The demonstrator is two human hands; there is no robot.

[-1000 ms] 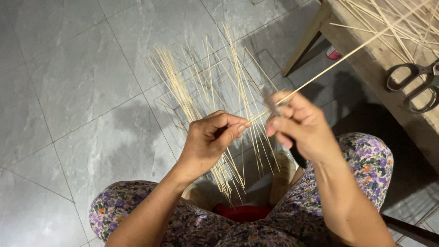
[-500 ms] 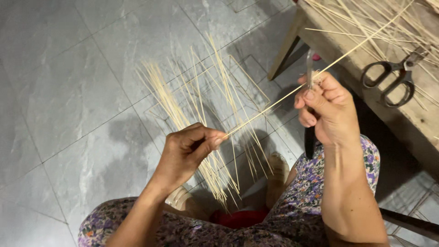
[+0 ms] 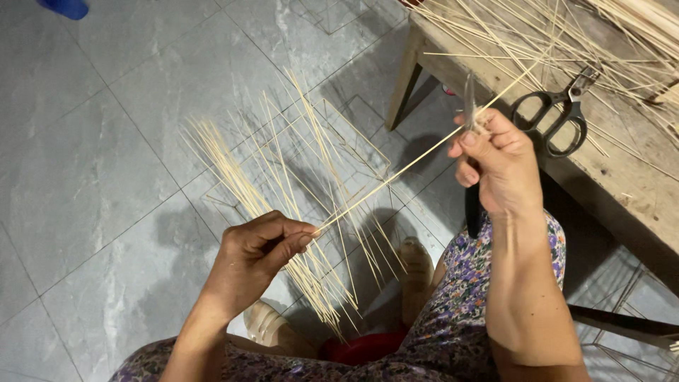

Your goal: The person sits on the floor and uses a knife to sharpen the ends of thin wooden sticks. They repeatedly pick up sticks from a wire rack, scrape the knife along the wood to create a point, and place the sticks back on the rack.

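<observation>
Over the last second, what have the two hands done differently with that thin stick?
The hands drew apart: the right hand, holding a knife, slid up the thin stick toward the wooden bench, while the left hand kept pinching the stick's near end. The scissors and the floor sticks stayed put.

Our left hand [image 3: 258, 251] sits at the lower centre-left of the frame, forearm rising from the bottom edge, thumb and forefinger pinched in a tight grip. Our right hand [image 3: 495, 163] is raised at the upper right, fingers curled closed, its forearm running straight down to the bottom edge.
</observation>
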